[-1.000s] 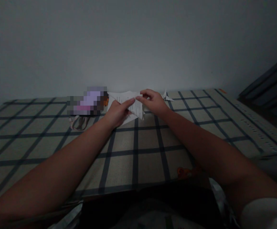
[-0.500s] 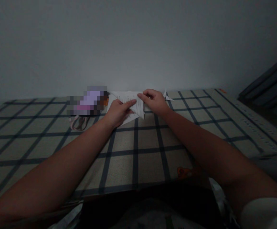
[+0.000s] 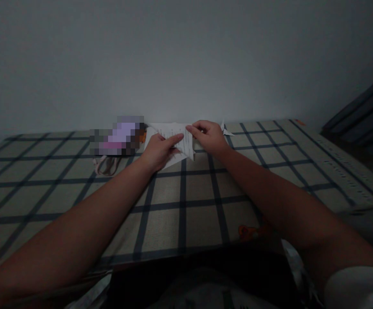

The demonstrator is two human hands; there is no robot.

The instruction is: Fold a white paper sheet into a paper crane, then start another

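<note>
A white sheet of printed paper (image 3: 186, 146) is held up between my hands over the checked tablecloth. My left hand (image 3: 158, 151) grips it from the left, thumb lying across the printed face and fingers behind. At the paper's upper right edge, my right hand (image 3: 209, 134) pinches with thumb and index finger, the other fingers curled. More white paper (image 3: 173, 160) shows below and behind the left hand; whether it is the same sheet I cannot tell. Just beyond the right hand lies a small folded white paper piece (image 3: 227, 130) with pointed ends.
A purple and pink object (image 3: 124, 135), blurred by pixels, lies to the left with a pale strap loop (image 3: 106, 166). The checked cloth (image 3: 196, 223) covers the table, which meets a grey wall (image 3: 186, 60). An orange shape (image 3: 246, 232) shows near the front edge. Dark folded fabric (image 3: 363, 107) hangs at right.
Almost nothing differs. My right thumb and fingers have shifted very slightly to the right at the paper's edge; the left hand keeps its hold.
</note>
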